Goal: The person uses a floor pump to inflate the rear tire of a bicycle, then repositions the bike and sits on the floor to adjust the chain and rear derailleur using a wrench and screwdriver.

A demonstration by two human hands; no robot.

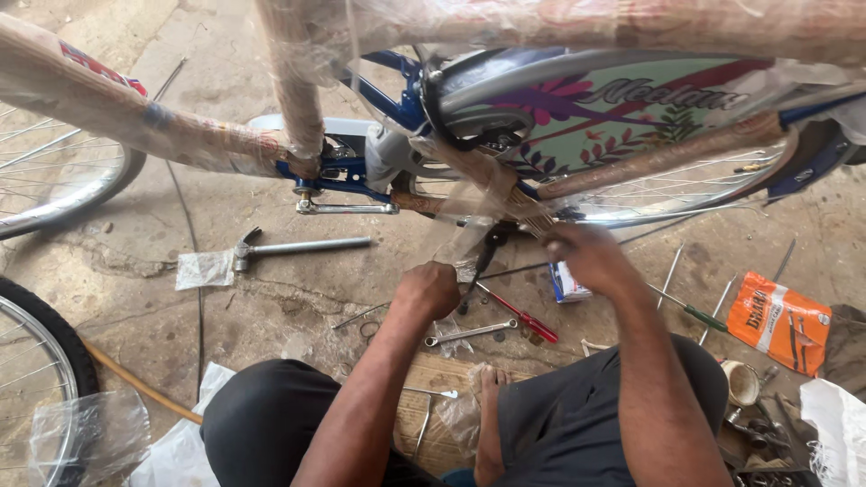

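A blue bicycle frame (361, 171), its tubes wrapped in brown paper and clear plastic, hangs in front of me with a decorated chain guard (622, 108). My left hand (428, 289) is closed around a dark tool handle near the black kickstand part (492, 243). My right hand (582, 252) grips the wrapped lower tube where it meets that black part. Loose clear plastic (460, 225) hangs between both hands. What the tool bites on is hidden.
On the concrete floor lie a hammer (298, 245), a spanner (469, 332), a red-handled screwdriver (528, 320), a green-handled screwdriver (690, 311) and an orange packet (778, 320). A wheel (36, 379) stands at left. My bare foot (490, 406) rests on a wooden board.
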